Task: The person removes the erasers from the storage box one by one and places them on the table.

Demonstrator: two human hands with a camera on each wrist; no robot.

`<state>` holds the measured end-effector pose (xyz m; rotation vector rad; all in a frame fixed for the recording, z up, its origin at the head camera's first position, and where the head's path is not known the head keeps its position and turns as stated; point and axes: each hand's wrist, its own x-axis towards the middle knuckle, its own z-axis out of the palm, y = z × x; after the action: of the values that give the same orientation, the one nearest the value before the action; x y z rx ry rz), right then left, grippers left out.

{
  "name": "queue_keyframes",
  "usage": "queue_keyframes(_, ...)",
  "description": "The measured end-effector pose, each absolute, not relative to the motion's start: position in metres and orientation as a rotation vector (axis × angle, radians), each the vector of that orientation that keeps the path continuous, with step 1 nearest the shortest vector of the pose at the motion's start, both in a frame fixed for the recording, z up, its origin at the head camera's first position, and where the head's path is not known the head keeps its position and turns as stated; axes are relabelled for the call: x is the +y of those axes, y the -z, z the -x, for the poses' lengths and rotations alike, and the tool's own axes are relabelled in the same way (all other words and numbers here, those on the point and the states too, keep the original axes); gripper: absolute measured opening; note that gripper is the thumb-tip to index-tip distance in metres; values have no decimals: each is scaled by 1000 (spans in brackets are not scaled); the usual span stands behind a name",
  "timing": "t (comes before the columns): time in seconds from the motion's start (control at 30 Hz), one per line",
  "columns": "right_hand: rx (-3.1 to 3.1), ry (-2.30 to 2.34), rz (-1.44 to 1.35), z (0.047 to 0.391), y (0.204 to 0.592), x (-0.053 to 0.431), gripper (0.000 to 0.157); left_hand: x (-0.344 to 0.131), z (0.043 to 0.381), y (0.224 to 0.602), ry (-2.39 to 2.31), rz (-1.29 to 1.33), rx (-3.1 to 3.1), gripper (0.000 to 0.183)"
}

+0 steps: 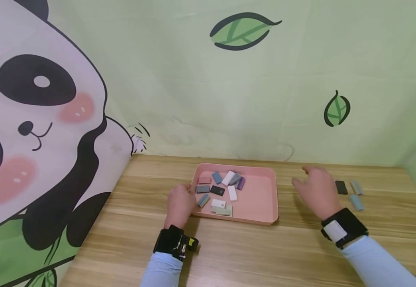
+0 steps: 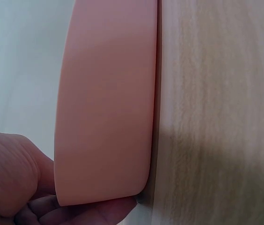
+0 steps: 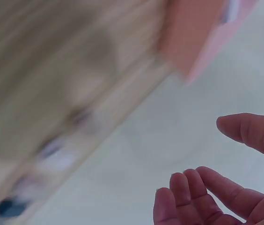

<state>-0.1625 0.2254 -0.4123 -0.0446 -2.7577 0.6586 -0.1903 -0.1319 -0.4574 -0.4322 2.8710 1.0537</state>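
My left hand [image 1: 181,202] grips the left side of a shallow pink tray [image 1: 254,218]. In the left wrist view its fingers [image 2: 90,213] curl round the end of the tray's tall wall [image 2: 106,103]. Small block-like pieces lie in the tray's left half, among them a black one [image 1: 217,190], a white one [image 1: 232,193], a purple one [image 1: 241,183] and a pink one [image 1: 204,180]. My right hand [image 1: 317,191] hovers right of the tray with thumb and fingers spread, holding nothing. Beyond it sit a dark piece [image 1: 341,187] and two blue-grey pieces [image 1: 356,202].
A wood-grain table [image 1: 229,255] carries everything. Behind it hangs a pale green backdrop [image 1: 179,99] with a panda and leaves printed on it. Each wrist wears a black strap [image 1: 344,227] with a device on it.
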Motion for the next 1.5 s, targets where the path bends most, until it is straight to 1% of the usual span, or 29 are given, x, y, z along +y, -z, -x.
queue_keyframes(0.23,-2924,-752,-104,181,404,141,52,-131,191,459,-1092,435,2823,30)
queue_keyframes(0.3,-2960,-724,-162,185,408,122,48,-131,191,459,-1105,442,2808,30)
queue_keyframes(0.4,-3025,-748,-201,191,418,100,35,-130,191,458,-1124,423,2806,29)
queue_keyframes(0.43,-3048,-771,-202,192,421,94,33,-130,191,458,-1133,418,2801,29)
queue_keyframes(0.53,-3120,-865,-169,194,430,81,32,-128,191,457,-1129,400,2805,29)
queue_keyframes(0.57,-3138,-891,-154,195,432,78,36,-127,190,457,-1118,399,2813,29)
queue_keyframes(0.63,-3159,-891,-160,195,433,72,40,-126,190,455,-1114,407,2808,29)
queue_keyframes(0.77,-3196,-843,-183,196,430,65,39,-125,190,453,-1114,422,2808,30)
queue_keyframes(1.03,-3250,-703,-223,202,430,58,42,-129,192,451,-1076,385,2888,28)
queue_keyframes(1.33,-3237,-774,-303,195,436,62,28,-134,190,454,-1096,395,2853,29)
queue_keyframes(1.5,-3291,-719,-321,193,441,71,21,-137,190,456,-1085,401,2858,30)
